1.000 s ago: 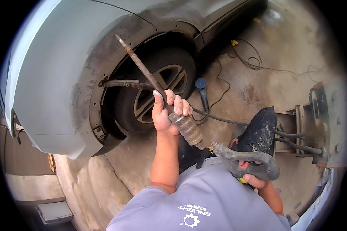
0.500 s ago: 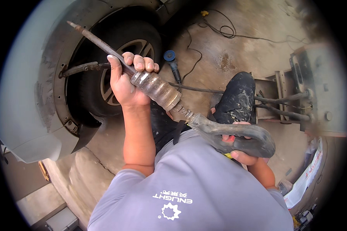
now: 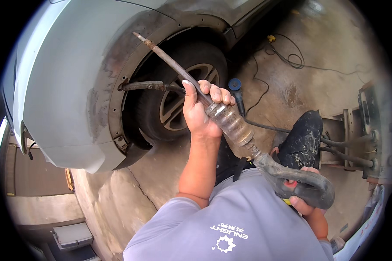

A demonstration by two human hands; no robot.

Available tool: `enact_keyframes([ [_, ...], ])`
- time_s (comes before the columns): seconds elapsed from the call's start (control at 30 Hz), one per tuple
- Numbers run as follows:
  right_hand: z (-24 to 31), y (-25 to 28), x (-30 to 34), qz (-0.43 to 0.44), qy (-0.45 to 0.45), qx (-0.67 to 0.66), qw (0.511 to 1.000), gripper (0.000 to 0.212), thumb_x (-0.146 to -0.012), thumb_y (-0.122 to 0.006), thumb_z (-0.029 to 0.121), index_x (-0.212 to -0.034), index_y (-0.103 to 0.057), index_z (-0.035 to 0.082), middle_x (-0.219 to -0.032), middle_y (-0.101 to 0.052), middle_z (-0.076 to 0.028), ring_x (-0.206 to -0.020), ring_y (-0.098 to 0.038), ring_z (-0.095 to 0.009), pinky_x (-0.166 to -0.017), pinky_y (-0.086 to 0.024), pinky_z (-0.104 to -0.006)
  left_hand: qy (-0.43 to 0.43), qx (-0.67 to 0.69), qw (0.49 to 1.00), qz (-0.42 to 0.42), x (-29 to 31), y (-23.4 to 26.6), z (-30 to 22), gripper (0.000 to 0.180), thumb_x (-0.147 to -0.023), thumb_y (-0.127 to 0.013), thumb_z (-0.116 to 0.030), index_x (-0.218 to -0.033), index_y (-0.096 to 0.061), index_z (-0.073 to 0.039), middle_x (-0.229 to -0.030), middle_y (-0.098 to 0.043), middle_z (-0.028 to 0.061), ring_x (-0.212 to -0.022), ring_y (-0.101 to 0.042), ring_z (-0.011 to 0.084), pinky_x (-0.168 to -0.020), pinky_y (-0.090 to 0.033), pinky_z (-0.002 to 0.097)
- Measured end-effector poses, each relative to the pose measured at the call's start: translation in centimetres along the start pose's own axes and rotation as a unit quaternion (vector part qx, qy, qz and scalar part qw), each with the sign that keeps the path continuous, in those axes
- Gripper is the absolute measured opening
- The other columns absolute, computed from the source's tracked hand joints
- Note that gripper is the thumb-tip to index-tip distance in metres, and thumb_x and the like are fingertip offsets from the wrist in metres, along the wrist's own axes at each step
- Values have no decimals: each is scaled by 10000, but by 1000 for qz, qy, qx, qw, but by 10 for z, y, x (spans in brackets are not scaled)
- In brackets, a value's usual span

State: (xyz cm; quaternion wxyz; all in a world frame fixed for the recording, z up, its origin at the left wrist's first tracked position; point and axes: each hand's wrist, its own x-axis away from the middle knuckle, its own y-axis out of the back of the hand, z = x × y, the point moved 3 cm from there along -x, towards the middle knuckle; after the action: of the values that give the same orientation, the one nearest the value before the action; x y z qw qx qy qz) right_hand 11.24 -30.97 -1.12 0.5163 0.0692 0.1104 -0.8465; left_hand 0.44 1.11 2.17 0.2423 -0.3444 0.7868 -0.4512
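A slide hammer dent puller [image 3: 172, 63] slants across my body, its thin tip pointing up and left. My left hand [image 3: 200, 115] is closed round its steel rod, just above the ribbed, worn sliding weight [image 3: 231, 125]. Lower right, my right hand [image 3: 304, 205] grips the black loop handle [image 3: 323, 193], which has a red trigger. The tip overlaps the car's grey wheel arch panel [image 3: 65, 100] in view; whether it touches, I cannot tell. Beneath the arch sits the wheel [image 3: 215, 71]. A metal bar [image 3: 143, 85] is attached at the arch edge.
An angle grinder [image 3: 236, 89] with a blue disc lies on the concrete floor beyond my hands. A black cable [image 3: 296, 65] with a yellow plug coils farther off. At the right stands a machine [image 3: 379, 130] with thick cables. A grey case [image 3: 73, 235] sits lower left.
My view has turned left, so the car, tool and hands appear farther right and more of the panel shows. Both hands keep the same hold on the dent puller.
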Motion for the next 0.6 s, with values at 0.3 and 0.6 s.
enact_keyframes([
  [0.3,13,-10,2,-64,-5,43,997,330,-734,-748,210,-998,-732,13,-938,-733,-76,-861,-658,-258,-814,-564,-362,-10,-17,1000,-3,1,-5,0,505,-1082,-416,-562,-818,-483,-137,-685,-534,31,-693,-526,237,-689,-457,407],
  [0.6,19,-3,7,6,4,145,989,329,-738,-758,209,-1013,-744,30,-971,-733,-81,-889,-669,-275,-839,-577,-377,-9,-13,1000,-22,1,-7,0,501,-1085,-418,-550,-839,-503,-123,-689,-534,42,-698,-525,259,-692,-467,425],
])
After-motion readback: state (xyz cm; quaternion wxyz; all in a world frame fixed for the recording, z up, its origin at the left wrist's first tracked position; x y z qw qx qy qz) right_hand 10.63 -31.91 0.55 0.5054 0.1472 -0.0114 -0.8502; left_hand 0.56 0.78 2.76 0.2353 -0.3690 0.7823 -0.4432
